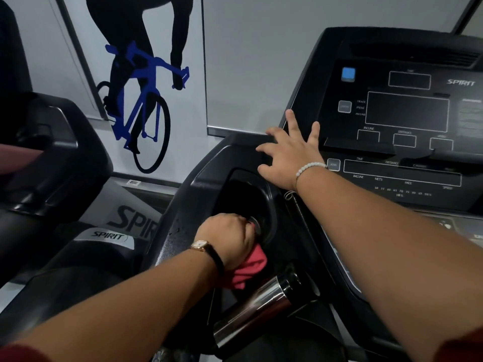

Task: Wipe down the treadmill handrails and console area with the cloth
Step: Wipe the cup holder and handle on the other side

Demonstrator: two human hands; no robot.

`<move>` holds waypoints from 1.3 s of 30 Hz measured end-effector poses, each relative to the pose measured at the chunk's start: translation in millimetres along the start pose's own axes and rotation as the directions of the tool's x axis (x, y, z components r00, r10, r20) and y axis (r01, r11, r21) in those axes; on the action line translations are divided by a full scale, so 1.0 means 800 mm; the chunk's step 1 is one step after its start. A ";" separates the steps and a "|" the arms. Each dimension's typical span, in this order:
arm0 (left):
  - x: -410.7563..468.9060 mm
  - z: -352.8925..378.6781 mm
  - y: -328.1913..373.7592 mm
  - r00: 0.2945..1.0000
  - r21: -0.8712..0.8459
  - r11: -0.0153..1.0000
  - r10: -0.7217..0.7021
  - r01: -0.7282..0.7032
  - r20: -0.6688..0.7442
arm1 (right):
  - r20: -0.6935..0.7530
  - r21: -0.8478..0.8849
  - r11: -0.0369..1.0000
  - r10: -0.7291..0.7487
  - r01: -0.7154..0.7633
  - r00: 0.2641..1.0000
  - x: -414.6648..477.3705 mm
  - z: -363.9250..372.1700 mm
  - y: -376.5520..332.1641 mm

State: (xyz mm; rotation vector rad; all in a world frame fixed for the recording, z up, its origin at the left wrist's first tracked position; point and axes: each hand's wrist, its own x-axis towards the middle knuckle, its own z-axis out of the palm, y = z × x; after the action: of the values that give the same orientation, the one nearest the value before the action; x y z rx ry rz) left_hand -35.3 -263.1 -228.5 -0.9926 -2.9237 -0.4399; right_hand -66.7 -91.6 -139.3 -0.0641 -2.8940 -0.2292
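My left hand (230,237) grips a bunched red cloth (249,269) and presses it against the rim of the cup holder (251,199) on the left side of the black treadmill console (407,116). My right hand (290,152) lies flat with spread fingers on the console's upper left corner, above the cup holder. A chrome handrail grip (258,307) slants below the cloth, just under my left hand. The lower part of the cloth hangs out beneath my wrist.
A second black treadmill (52,158) stands close on the left, with a narrow gap between the machines. A wall with a cyclist poster (141,82) rises behind. The console's display panel and buttons fill the right side.
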 end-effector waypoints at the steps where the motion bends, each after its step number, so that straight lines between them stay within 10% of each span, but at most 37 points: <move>1: 0.005 -0.001 0.010 0.999 0.023 0.999 -0.038 0.037 0.016 | -0.002 -0.004 1.000 0.004 -0.004 1.000 -0.001 0.000 -0.001; 11: -0.043 -0.005 -0.026 0.932 0.044 0.931 0.360 -0.362 0.048 | -0.135 0.068 0.997 -0.023 0.032 0.991 -0.036 -0.012 -0.011; 18: -0.017 -0.010 -0.020 1.000 0.140 0.990 -0.001 0.006 -0.031 | -0.087 0.048 0.998 0.047 -0.043 0.995 -0.084 0.003 -0.016; 24: -0.070 0.000 -0.038 0.954 0.144 0.945 0.299 -0.293 -0.023 | -0.072 0.040 0.997 0.071 -0.068 0.995 -0.083 0.004 -0.020; 32: -0.017 -0.011 -0.037 0.980 0.119 0.975 -0.182 0.190 -0.079 | -0.037 0.086 0.991 0.111 -0.107 0.993 -0.080 0.002 -0.020; 39: -0.082 0.004 -0.051 0.983 0.176 0.979 0.128 -0.105 -0.129 | -0.063 0.113 0.989 0.098 -0.090 0.993 -0.083 0.001 -0.022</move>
State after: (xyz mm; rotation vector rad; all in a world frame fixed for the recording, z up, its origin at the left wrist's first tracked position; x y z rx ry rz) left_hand -7.1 -332.1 -249.6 -1.0568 -2.7081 -0.2419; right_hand -3.6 -110.7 -158.9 -0.1693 -2.8205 -0.0532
